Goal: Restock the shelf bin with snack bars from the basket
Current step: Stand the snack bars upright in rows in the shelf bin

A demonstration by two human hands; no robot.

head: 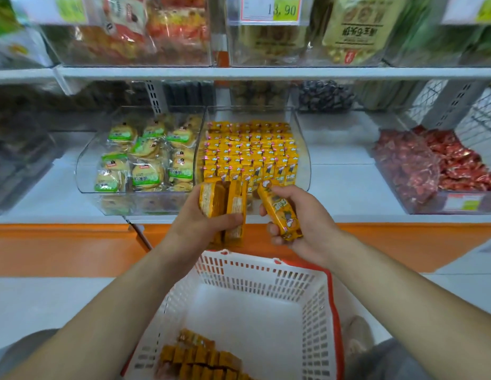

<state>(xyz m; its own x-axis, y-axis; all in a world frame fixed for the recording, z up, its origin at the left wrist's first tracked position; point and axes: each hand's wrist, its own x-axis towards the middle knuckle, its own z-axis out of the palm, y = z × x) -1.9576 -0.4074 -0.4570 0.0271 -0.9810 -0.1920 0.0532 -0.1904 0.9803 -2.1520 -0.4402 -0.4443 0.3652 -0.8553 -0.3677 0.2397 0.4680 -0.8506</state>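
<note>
A clear shelf bin (303, 149) holds rows of yellow snack bars (249, 152) standing upright. Just in front of its lower edge, my left hand (195, 223) grips a small bunch of the same yellow bars (223, 207), held upright. Beside it my right hand (307, 218) holds a single yellow bar (280, 212), tilted with its top toward the bin. Below my hands sits a white basket (266, 272) with a red rim, and several more yellow bars (200, 357) lie in its near left corner.
Left of the target bin is a clear bin of round green-labelled cakes (145, 157). A bin of red-wrapped sweets (436, 163) stands at the right. An upper shelf (266, 72) with bagged snacks hangs above. An orange base panel (60, 248) runs below the shelf.
</note>
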